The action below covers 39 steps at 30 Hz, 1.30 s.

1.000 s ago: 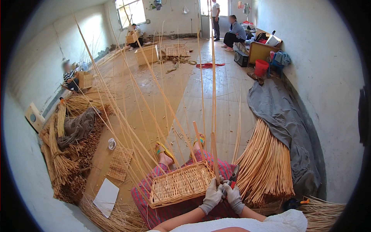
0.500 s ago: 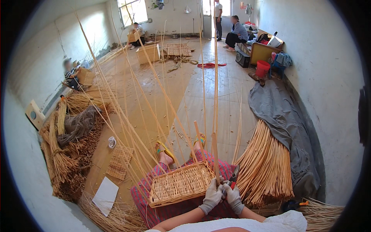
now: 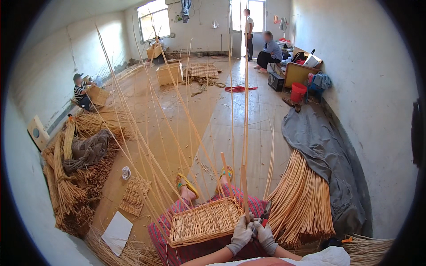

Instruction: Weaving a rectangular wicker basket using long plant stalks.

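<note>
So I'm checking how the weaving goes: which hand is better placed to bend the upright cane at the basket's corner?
Probably the left hand: it grips the upright cane at the basket corner. The right hand sits beside it, apparently holding a small tool.

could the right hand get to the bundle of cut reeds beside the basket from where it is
Probably yes: the right hand sits at the woven basket corner, and the reed bundle lies just to its right with nothing between.

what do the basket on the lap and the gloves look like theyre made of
The basket looks like woven wicker or split cane: pale tan strands, matte, in an open lattice, with long loose stakes rising from its rim. The gloves on the left hand and right hand look like grey-white knit fabric, though the texture is too small to confirm.
</note>
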Available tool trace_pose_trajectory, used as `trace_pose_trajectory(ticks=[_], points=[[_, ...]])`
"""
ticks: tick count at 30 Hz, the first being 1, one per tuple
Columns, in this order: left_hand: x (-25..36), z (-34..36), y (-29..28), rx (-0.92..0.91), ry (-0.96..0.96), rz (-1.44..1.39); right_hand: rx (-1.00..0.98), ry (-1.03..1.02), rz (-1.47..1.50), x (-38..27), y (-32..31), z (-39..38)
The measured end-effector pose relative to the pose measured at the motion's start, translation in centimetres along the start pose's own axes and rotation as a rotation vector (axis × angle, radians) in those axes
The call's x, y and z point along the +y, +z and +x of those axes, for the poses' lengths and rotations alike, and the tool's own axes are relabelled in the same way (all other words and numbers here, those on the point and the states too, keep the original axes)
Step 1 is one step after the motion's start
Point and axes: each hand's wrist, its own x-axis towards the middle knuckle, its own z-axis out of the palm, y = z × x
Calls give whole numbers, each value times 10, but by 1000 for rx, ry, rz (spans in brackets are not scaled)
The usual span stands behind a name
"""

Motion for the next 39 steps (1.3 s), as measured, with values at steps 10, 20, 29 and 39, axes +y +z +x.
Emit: trace_pose_trajectory(ticks=[10,20,29,39], points=[[-9,4,2,16,53,-57,9,47,-62,-12,4,-4],[1,2,1,8,-15,-45,-31,28,59,-6,3,-2],[-6,1,0,-27,-57,-95,-2,18,-7,-11,5,-4],[8,-2,-2,-15,1,-51,-26,-1,40,0,0,0]])
